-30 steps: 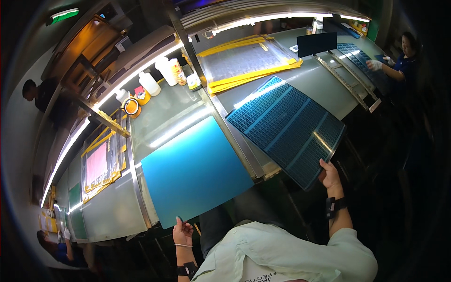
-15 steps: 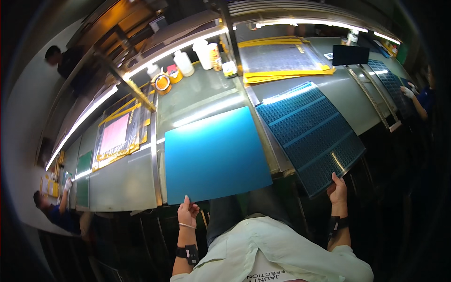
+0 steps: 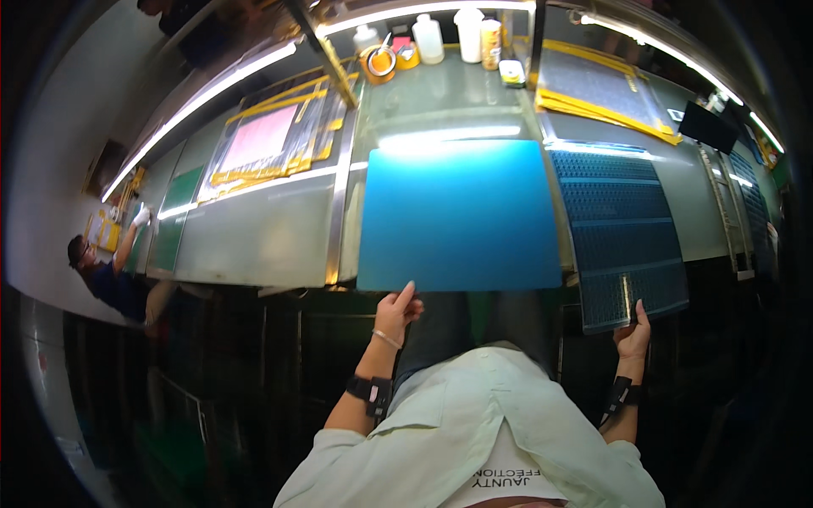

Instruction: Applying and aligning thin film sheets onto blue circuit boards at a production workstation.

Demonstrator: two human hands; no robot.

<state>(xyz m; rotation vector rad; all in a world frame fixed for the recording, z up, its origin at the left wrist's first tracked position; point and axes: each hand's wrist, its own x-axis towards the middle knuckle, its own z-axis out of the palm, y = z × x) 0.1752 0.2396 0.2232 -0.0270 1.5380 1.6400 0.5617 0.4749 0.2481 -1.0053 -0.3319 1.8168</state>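
A plain bright blue sheet point(image 3: 461, 220) lies flat on the bench in front of me, its near edge at the bench's front. My left hand point(image 3: 398, 311) pinches that near edge left of its middle, thumb on top and fingers beneath. To the right, a dark blue panel point(image 3: 622, 212) with rows of fine pattern and lighter bands slants toward me, jutting past the bench edge. My right hand point(image 3: 633, 337) grips its near edge, thumb on top; the fingers underneath are partly hidden. A narrow gap separates sheet and panel.
Bottles point(image 3: 428, 41) and an orange tape roll point(image 3: 381, 61) stand at the back. Yellow-edged clear sheets point(image 3: 593, 89) lie behind the panel, with a pink-topped stack point(image 3: 262, 135) at left. A dark screen point(image 3: 708, 127) stands right. A co-worker point(image 3: 106, 271) works far left.
The whole view has swung, so the bench appears farther right and higher. The patterned panel sits less askew to the sheet. Both hands keep their hold.
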